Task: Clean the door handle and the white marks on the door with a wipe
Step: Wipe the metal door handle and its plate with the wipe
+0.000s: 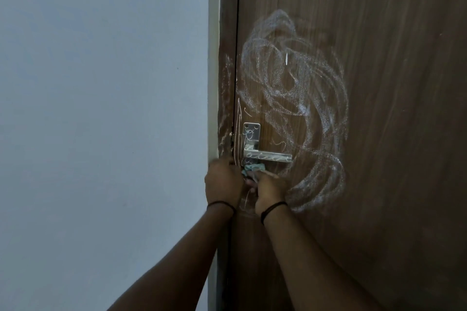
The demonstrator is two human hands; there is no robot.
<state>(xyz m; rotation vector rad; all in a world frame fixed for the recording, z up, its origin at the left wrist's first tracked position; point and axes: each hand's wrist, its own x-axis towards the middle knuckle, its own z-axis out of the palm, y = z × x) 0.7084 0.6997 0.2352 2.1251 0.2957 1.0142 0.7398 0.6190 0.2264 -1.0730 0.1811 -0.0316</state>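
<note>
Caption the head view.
Right hand holds a wipe under the scribbled handle; white marks cover the door.

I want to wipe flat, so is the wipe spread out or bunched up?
Bunched up. The wipe shows as a crumpled teal wad under the door handle, pinched by the right hand.

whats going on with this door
A person is cleaning a scribbled brown door. The right hand holds a teal wipe just below the metal handle; the left hand rests at the door's edge. White marks cover the door, and the handle shows scribbles too, so little looks cleaned yet.
</note>
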